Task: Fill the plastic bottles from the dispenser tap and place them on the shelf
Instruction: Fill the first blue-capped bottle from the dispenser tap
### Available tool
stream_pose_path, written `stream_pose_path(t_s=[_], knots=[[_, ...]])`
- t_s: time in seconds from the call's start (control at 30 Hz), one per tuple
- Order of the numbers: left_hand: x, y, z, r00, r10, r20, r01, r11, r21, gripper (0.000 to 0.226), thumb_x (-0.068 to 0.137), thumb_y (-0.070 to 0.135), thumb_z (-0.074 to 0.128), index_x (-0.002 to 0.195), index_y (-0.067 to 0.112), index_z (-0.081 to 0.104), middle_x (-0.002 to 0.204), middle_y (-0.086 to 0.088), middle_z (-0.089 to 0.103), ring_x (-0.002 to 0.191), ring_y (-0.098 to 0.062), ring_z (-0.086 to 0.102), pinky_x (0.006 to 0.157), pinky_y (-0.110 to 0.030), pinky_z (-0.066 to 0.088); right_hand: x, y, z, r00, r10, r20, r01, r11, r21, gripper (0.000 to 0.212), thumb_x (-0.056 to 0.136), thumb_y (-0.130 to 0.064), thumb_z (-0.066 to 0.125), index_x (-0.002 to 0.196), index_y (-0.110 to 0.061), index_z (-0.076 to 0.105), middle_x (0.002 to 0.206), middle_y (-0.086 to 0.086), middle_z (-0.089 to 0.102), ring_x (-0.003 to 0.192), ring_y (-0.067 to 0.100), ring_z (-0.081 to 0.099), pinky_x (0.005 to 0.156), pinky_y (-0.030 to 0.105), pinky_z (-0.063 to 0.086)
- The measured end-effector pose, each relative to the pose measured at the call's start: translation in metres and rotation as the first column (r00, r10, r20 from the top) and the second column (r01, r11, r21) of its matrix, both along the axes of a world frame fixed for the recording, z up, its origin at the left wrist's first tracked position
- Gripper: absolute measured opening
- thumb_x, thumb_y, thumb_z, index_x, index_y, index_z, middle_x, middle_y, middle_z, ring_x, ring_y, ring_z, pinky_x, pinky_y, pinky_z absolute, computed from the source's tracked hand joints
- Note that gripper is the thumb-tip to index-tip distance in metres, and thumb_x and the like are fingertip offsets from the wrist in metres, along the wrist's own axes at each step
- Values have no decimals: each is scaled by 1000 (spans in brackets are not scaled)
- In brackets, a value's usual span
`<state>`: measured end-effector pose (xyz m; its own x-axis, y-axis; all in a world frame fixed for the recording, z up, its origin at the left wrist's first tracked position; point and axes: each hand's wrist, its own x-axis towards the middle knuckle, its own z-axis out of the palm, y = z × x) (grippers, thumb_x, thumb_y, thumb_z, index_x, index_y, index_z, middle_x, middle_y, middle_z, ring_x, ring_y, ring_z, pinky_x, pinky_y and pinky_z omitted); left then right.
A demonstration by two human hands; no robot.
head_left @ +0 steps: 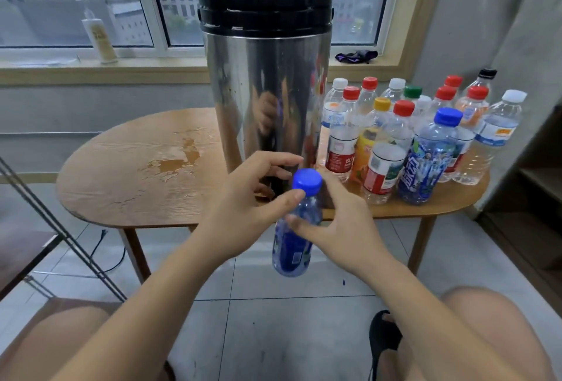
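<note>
Working at the cap seemed to be the step in hand: the small clear plastic bottle with a blue label (292, 248) hung upright in the air, just in front of the near edge of the round wooden table (130, 186) and below the tall steel dispenser with a black lid (267, 85). The right hand (337, 224) gripped the bottle at its shoulder, thumb across the front and fingers wrapped behind. The left hand (251, 192) curled about the blue screw cap (307, 181), thumb pressed at its lower edge and fingers (282, 161) bent round the far side. Whether the cap was being loosened for filling or tightened afterwards could not be told; the tap was hidden behind the hands, and the water level was unclear through the label. If unfilled, the next move would call for lifting the cap clear and bringing the mouth under the tap. A crowd of capped plastic bottles (425, 143) stood on the table just right of the dispenser, and a wet spill (173, 163) lay to its left.
</note>
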<state>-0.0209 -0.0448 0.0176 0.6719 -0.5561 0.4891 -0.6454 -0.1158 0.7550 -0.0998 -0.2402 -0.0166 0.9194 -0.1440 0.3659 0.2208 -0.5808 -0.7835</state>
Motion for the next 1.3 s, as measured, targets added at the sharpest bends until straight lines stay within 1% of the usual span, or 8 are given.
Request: stream_pose_path(t_s=[0.1, 0.23, 0.33, 0.57, 1.0, 1.07, 1.2, 1.3], knots=[[2, 5, -17, 996, -60, -67, 64, 996, 61, 46, 97, 15, 80, 139, 30, 69, 129, 15, 71, 126, -14, 68, 101, -30, 59, 2, 5, -26, 996, 62, -56, -65, 996, -57, 53, 83, -42, 91, 125, -41, 59, 114, -21, 68, 108, 2, 66, 81, 13, 51], [15, 21, -36, 989, -131, -67, 146, 943, 299, 42, 101, 11, 76, 133, 38, 75, 131, 23, 73, 127, -10, 67, 102, -35, 57, 3, 2, -55, 987, 71, -146, -86, 992, -98, 55, 80, -53, 88, 126, -43, 61, 117, -23, 69, 110, 5, 66, 86, 33, 60], [23, 30, -53, 994, -99, -40, 106, 902, 418, 42, 102, 17, 76, 134, 43, 74, 130, 30, 71, 125, -2, 66, 99, -31, 58, 4, 2, -70, 984, 51, -172, -82, 980, -180, 63, 79, -61, 86, 135, -43, 63, 122, -29, 69, 113, -1, 65, 91, 26, 59], [30, 27, -80, 997, -12, -78, 40, 926, 375, 36, 103, 16, 74, 127, 43, 74, 119, 23, 69, 114, -5, 67, 92, -18, 53, 1, 11, -82, 982, -30, -187, -19, 967, -255, 73, 82, -62, 84, 147, -37, 61, 121, -36, 57, 113, -3, 61, 90, 9, 48], [18, 14, -95, 971, 222, -86, -185, 930, 318, 16, 106, 23, 68, 120, 30, 65, 116, 12, 60, 107, 0, 58, 86, -7, 43, 18, 25, -103, 962, -162, 220, 247, 858, -450, 66, 74, -32, 93, 134, -17, 72, 117, -10, 74, 101, 14, 62, 82, 29, 53], [20, 10, -96, 953, 282, -109, -235, 918, 319, 7, 107, 34, 64, 112, 30, 63, 111, 12, 61, 101, -3, 60, 83, -10, 44, 19, 25, -102, 954, -167, 250, 269, 848, -457, 63, 74, -27, 90, 133, -17, 73, 118, -8, 74, 100, 17, 61, 81, 34, 54], [31, 9, -102, 930, 360, -80, -307, 875, 375, 59, 93, 83, 43, 97, 26, 60, 90, 9, 65, 85, -9, 60, 71, -26, 48, 21, 28, -95, 971, -160, 178, 228, 839, -494, 61, 78, -37, 86, 136, -25, 70, 120, -14, 71, 105, 14, 57, 86, 34, 52], [33, 17, -101, 952, 302, -48, -264, 892, 368, 71, 88, 97, 34, 103, 32, 61, 99, 14, 67, 93, -5, 63, 74, -26, 49, 23, 27, -95, 983, -154, 99, 183, 877, -445, 66, 78, -45, 88, 139, -30, 67, 122, -20, 70, 109, 9, 56, 87, 27, 50]])
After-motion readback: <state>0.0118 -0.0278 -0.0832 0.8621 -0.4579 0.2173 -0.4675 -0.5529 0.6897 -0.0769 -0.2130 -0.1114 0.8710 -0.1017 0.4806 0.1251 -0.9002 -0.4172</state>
